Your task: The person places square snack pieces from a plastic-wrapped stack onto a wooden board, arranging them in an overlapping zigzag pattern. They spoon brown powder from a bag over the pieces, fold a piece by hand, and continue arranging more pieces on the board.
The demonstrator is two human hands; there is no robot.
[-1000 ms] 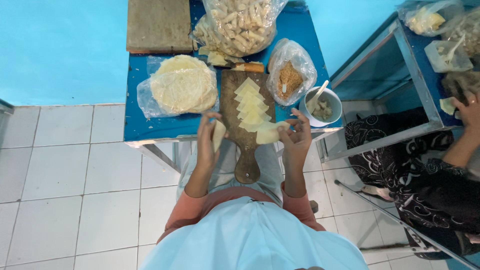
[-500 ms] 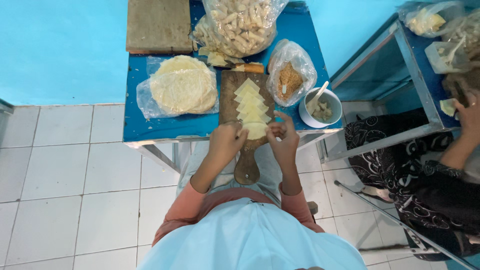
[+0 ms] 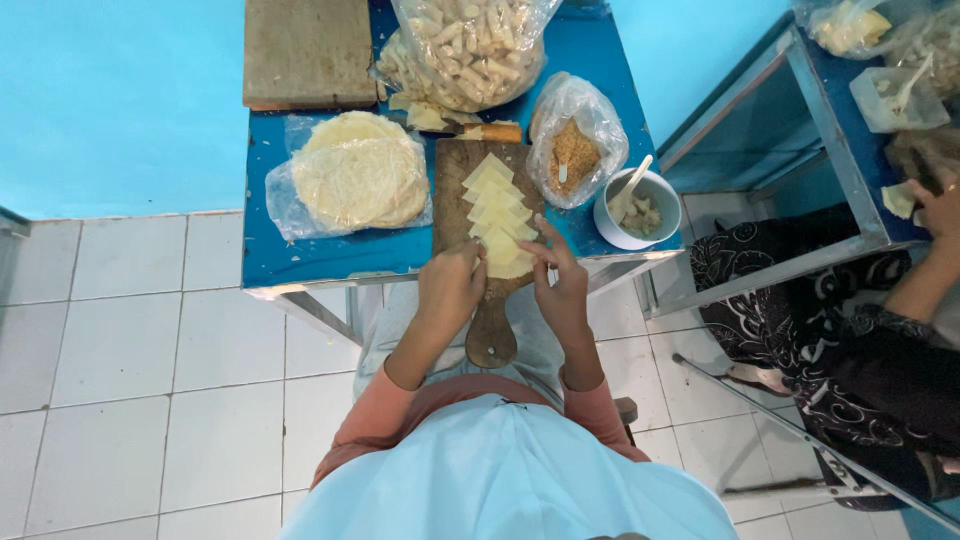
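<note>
A dark wooden board (image 3: 458,172) with a handle lies on the blue table (image 3: 260,258). A row of pale yellow dough triangles (image 3: 492,200) runs down it. My left hand (image 3: 450,287) rests at the board's near end, fingers curled against the lowest triangle (image 3: 507,257). My right hand (image 3: 560,283) touches the same triangle from the right, fingers spread. Whether either hand grips it is hidden.
A bag of round flat wrappers (image 3: 355,182) lies left of the board. A bag of brown crumbs (image 3: 574,148) and a white bowl with a spoon (image 3: 637,208) sit to the right. A big bag of filled rolls (image 3: 465,50) and another board (image 3: 308,50) are behind. Another person (image 3: 870,330) sits at a second table (image 3: 830,120).
A second ago my hands were apart, the left holding a dough piece off the board. They have come together over the lowest triangle at the board's near end.
</note>
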